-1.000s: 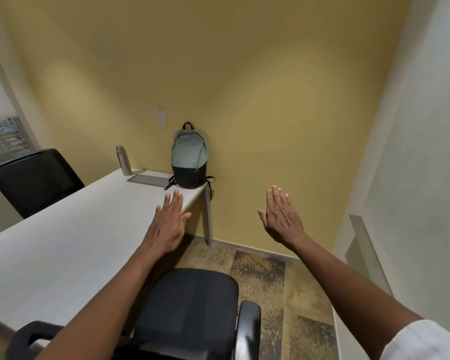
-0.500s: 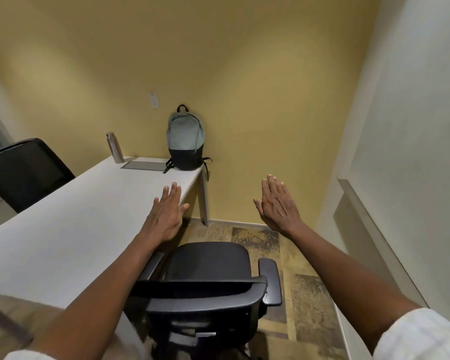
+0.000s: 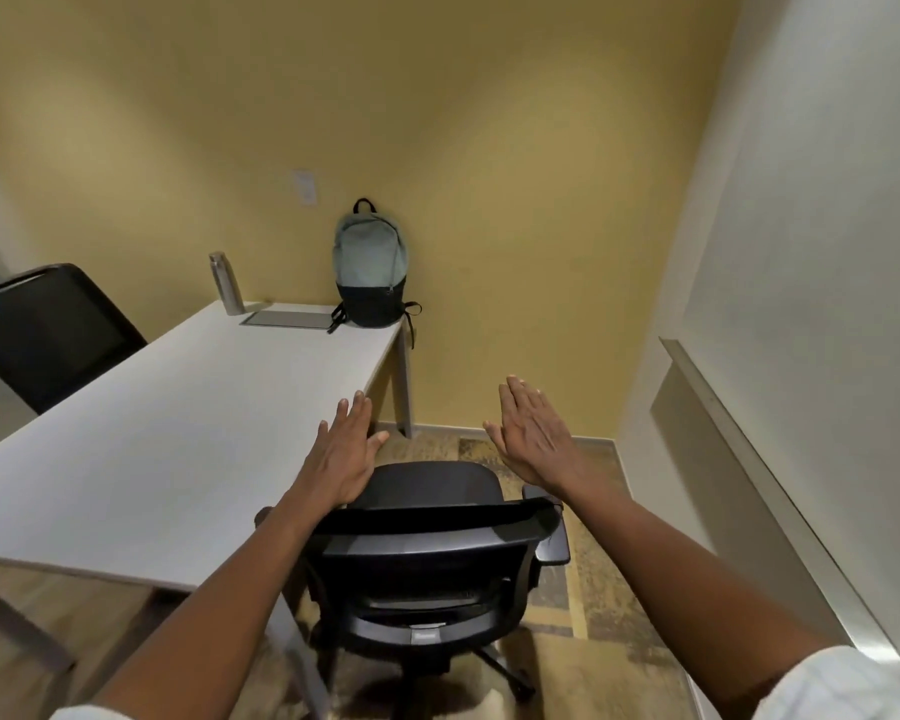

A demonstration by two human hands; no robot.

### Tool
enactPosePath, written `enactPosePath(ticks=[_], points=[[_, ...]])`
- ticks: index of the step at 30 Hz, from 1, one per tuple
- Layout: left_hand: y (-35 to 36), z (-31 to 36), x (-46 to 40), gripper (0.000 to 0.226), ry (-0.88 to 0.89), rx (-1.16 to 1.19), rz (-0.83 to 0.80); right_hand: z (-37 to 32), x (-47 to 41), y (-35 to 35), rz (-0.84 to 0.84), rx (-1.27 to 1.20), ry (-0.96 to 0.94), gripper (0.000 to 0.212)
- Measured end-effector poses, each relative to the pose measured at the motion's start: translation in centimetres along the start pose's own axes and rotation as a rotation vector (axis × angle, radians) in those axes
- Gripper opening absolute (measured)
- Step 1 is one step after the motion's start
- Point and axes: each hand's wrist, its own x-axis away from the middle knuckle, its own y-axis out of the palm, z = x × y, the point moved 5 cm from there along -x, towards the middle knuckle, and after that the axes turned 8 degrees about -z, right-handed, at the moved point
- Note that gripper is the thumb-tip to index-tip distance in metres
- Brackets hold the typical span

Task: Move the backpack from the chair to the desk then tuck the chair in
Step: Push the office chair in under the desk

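A grey-green backpack (image 3: 370, 267) with a black base stands upright on the far right corner of the white desk (image 3: 152, 433), leaning against the yellow wall. A black office chair (image 3: 427, 553) stands just right of the desk's near end, its back toward me and its seat bare. My left hand (image 3: 344, 454) hovers flat and open above the desk edge and the chair's left side. My right hand (image 3: 533, 439) is open too, held above the chair's right armrest. Neither hand touches anything.
A metal bottle (image 3: 225, 284) and a flat grey laptop (image 3: 287, 319) sit beside the backpack. A second black chair (image 3: 48, 330) stands on the desk's left side. A white wall with a ledge (image 3: 749, 459) closes the right. Patterned carpet (image 3: 593, 589) lies around the chair.
The view has pulled back, so the whole chair back now shows. Both open hands have dropped closer to the chair top. The backpack has not moved.
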Motion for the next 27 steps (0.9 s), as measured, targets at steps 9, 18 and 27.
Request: enactPosePath(ticks=[9, 18, 27], points=[[2.0, 1.2, 4.1, 0.069, -0.037, -0.013, -0.020, -2.4, 4.1, 1.0, -0.039, -0.069, -0.096, 0.068], [6.9, 0.0, 8.7, 0.105, -0.085, -0.225, -0.274, -4.5, 10.1, 6.3, -0.445, -0.091, -0.221, 0.093], [7.3, 1.4, 8.6, 0.107, -0.066, -0.282, -0.188, -4.2, 10.4, 7.6, -0.400, -0.179, -0.085, 0.079]])
